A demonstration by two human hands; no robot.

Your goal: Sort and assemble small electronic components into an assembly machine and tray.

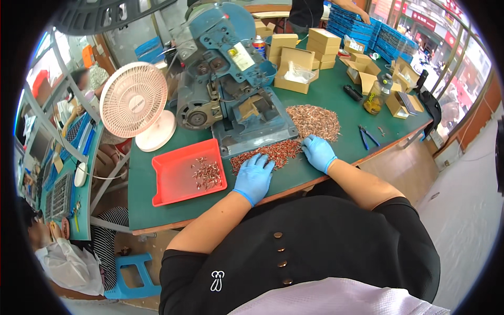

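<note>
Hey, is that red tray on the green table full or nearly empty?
Nearly empty. The red tray holds only a small cluster of little metal parts near its right side; most of its floor shows bare.

Green-topped work table with a wooden edge (341, 152) spans the frame centre. Directly on it: blue metal press machine (231, 73), upper centre; white round desk fan (137, 102), upper left; shallow red plastic tray (178, 178), lower left of centre; loose heap of small reddish-brown metal parts (314, 121), centre right; tan cardboard boxes (294, 60), top; blue-handled pliers (367, 136), right.
</note>
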